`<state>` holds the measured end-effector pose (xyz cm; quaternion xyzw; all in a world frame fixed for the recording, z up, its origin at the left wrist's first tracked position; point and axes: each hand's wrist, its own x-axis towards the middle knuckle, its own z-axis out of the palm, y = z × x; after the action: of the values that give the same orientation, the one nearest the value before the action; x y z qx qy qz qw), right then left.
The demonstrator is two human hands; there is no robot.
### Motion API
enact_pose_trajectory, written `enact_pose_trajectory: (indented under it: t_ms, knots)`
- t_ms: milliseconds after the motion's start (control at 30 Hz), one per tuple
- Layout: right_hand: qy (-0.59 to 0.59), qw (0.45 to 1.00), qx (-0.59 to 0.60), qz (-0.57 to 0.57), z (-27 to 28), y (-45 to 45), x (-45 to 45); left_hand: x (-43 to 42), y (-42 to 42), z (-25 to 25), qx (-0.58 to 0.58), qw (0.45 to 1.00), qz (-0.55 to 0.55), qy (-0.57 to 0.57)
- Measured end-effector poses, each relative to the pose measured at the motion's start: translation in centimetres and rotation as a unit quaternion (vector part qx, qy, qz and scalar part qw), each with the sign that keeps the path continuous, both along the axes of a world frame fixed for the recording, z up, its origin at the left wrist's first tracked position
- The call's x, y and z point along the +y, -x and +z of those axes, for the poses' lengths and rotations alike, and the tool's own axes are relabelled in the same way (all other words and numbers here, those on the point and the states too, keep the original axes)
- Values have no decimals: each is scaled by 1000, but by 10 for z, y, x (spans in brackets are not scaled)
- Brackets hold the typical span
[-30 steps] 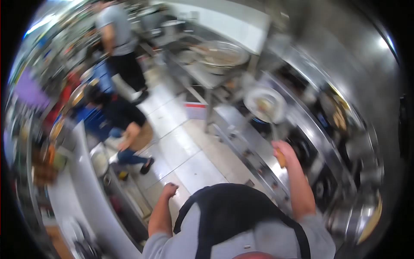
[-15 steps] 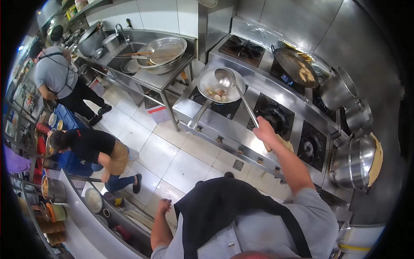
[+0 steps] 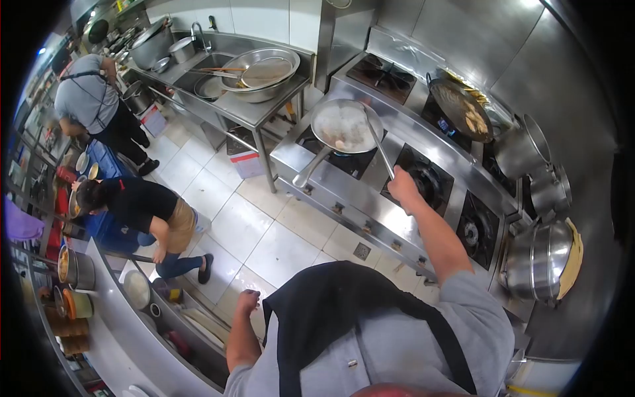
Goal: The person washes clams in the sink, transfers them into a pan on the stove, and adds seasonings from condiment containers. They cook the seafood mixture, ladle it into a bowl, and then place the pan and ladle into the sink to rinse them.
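My right hand (image 3: 405, 188) is closed around the end of a long metal ladle (image 3: 381, 149). The ladle's bowl is down in a long-handled wok (image 3: 312, 166), hidden by cloudy, bubbling liquid. A few pale food pieces (image 3: 339, 143) show near the wok's front side. Blue flame glows under the wok on the front left burner. Away from the stove, my left hand (image 3: 249, 302) hangs low over the floor at my side, fingers curled in, with nothing visible in it.
Behind, a dark wok (image 3: 461, 111) with browned food sits on a lit burner. Tall steel pots (image 3: 522, 147) and a large steamer pot (image 3: 541, 259) line the right. Left are a sink table (image 3: 246, 114) with basins, a counter (image 3: 126, 337), and two people (image 3: 142, 215) (image 3: 89, 96).
The ladle bowl has dropped from above the liquid down into it, and most food pieces are now out of sight. My view has shifted slightly.
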<state>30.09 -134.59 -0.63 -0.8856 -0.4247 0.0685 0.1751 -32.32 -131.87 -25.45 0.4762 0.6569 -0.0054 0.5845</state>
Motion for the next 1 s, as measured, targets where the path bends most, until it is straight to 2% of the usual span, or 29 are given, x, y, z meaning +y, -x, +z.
enact_pose_trajectory:
  t_ms: [33, 133, 167, 200, 233, 267, 300, 333, 367, 400, 467, 533, 633, 867, 1000]
  knots:
    - [1, 1000, -1, 3, -3, 3, -2, -4, 2, -5, -1, 1000, 0, -7]
    - [-10, 957, 286, -33, 6, 23, -9, -11, 2, -8, 27, 1000, -5, 14]
    - [-32, 949, 313, -29, 0, 14, -20, -15, 5, -6, 56, 998, -10, 41]
    - [-33, 935, 353, 12, -20, 13, -8, -27, 24, -29, 94, 990, -104, 5]
    - [-40, 922, 380, -62, -51, -2, -8, -20, 28, -41, 121, 982, -147, 0]
    - [-12, 907, 412, -84, -30, 7, -6, -14, 32, -51, 149, 971, -189, -4]
    - [-19, 878, 473, -72, -35, -3, -6, -12, 30, -41, 146, 974, -172, -9]
    - [-50, 869, 476, -126, 2, 29, -5, -10, 31, -37, 139, 979, -147, -15]
    - [-54, 840, 532, -95, -19, 5, -2, -4, 30, -26, 131, 982, -133, -21]
    - [-46, 830, 553, -60, -6, 10, -1, 2, 30, -13, 120, 989, -78, -20]
    - [-46, 832, 549, -75, 15, 25, 2, 15, 33, 8, 108, 994, -17, -23]
    - [-43, 826, 556, -78, 9, 17, 4, 28, 41, 23, 65, 985, 127, -97]
    - [-35, 812, 576, -87, 4, 8, 7, 40, 66, 24, 54, 972, 184, -136]
    - [-39, 777, 615, -129, -8, -3, 12, 20, 96, 30, 128, 984, 127, 11]
    - [-48, 773, 621, -118, 1, 6, 10, -5, 97, 10, 123, 982, 143, 12]
